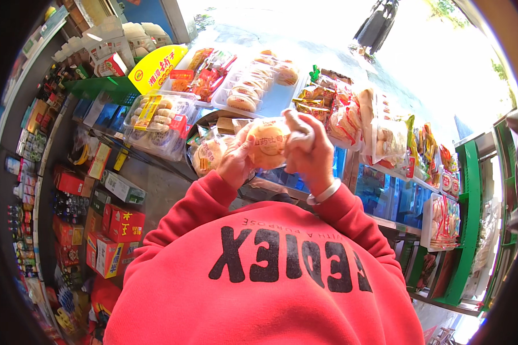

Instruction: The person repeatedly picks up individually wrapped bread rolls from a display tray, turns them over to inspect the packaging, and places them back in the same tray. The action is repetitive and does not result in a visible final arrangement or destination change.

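Observation:
A round, golden bun in a clear printed wrapper [266, 150] is upright in front of my chest. My left hand [235, 163] grips it by its left edge, thumb on the near face. My right hand [317, 156], with a pale band at the wrist, is closed round a crumpled beige cloth [299, 133] against the bun's right side. Some of the right fingers are hidden behind the cloth. Just left of and beyond my left hand, a dark-rimmed round container holds more wrapped buns [208, 156].
Trays of baked goods [250, 87] and snack packets [204, 75] line the counter ahead. A clear box of pastries [158, 122] stands left, near a yellow sign [157, 68]. Red cartons [125, 225] and stocked shelves fill the left side. A green rack [465, 221] stands right.

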